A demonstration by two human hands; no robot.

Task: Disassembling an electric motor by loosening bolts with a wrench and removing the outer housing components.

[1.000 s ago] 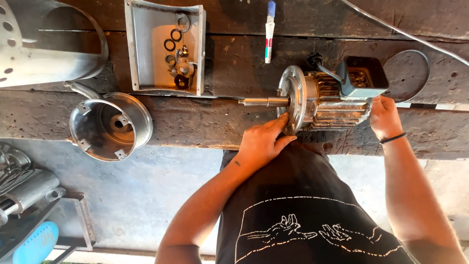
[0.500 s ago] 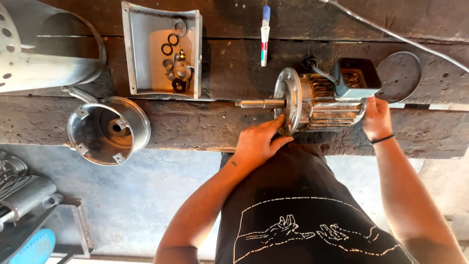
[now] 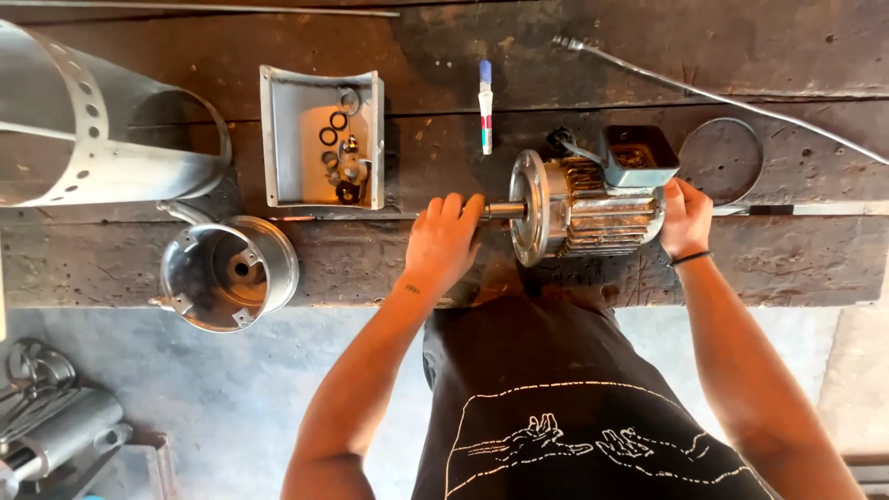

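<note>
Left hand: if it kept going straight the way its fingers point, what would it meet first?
The left hand points right along the shaft, so it would likely meet the motor's round flange first.

Odds and ends on a dark wooden tabletop (image 3: 185, 268)

A perforated metal cylinder (image 3: 83, 120) lies at far left, a round flanged housing (image 3: 229, 273) just below it — an open grey tray (image 3: 321, 137) of rings and small parts stands between them and a marker pen (image 3: 485, 106). A thin cable (image 3: 722, 97) crosses upper right, over what may be a flat disc (image 3: 727, 157).
</note>
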